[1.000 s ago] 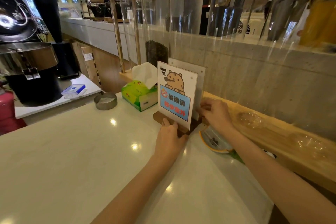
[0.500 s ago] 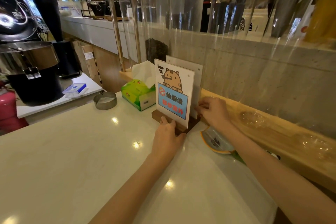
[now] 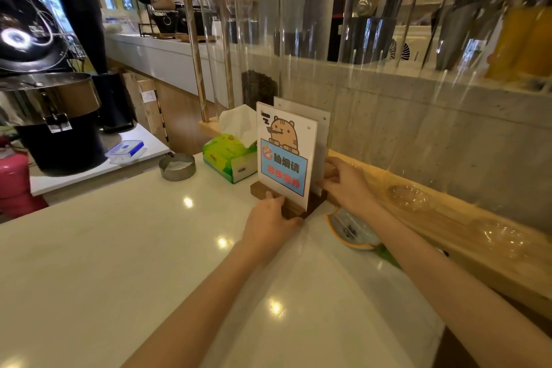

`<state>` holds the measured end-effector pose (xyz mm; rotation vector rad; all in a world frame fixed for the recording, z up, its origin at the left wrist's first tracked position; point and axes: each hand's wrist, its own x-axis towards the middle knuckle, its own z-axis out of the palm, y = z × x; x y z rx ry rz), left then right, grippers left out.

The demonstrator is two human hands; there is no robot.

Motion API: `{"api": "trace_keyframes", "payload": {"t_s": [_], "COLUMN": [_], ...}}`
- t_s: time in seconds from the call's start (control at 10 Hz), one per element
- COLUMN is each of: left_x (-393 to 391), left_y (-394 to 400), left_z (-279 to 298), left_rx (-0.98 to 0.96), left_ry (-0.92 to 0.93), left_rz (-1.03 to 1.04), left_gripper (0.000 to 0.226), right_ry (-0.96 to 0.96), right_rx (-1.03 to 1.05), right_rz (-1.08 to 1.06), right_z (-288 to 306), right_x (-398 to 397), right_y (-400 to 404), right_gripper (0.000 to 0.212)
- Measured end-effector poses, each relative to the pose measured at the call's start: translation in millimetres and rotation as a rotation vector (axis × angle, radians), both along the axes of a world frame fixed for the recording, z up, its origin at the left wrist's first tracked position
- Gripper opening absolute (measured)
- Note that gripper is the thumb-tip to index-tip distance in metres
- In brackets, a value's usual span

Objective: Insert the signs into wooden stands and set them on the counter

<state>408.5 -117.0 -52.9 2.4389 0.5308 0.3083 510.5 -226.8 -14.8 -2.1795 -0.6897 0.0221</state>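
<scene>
Glossy acrylic sign (image 3: 286, 150), printed with an orange cartoon tiger, stands upright in a dark wooden stand (image 3: 294, 207) on the polished white surface (image 3: 119, 263). My left hand (image 3: 268, 218) curls on the stand's front edge; my right hand (image 3: 343, 179) pinches the lower edge of a second, frosted sign (image 3: 322, 128) just behind. Near the left: green tissue box (image 3: 228, 157), round metal ashtray (image 3: 177, 166). A raw-wood ledge (image 3: 448, 218) runs behind, below a concrete wall.

A glossy white stone-like counter (image 3: 119, 263) is seen; dark smooth wood forms the stand (image 3: 294, 212), clear glossy acrylic covers the sign (image 3: 285, 152), and at ten o'clock dull metal forms the ashtray (image 3: 177, 166)
</scene>
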Motion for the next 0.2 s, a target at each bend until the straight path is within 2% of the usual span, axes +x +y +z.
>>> {"api": "trace_keyframes", "payload": {"t_s": [0.1,0.2], "left_x": [-7.5,-22.7], "left_y": [12.3,25.3], "left_z": [11.5,30.0], "left_rx": [-0.033,-0.014], "left_ry": [0.033,-0.001], "left_rz": [-0.051,-0.042], "left_gripper": [0.049,0.057], "right_ry": [0.090,0.032], "right_rx": [0.094,0.306], "right_rz": [-0.044,-0.109], "right_z": [5.4,25.5], "right_x": [-2.2,-15.1], "right_y": [-2.5,-9.2], "right_gripper": [0.058,0.055]}}
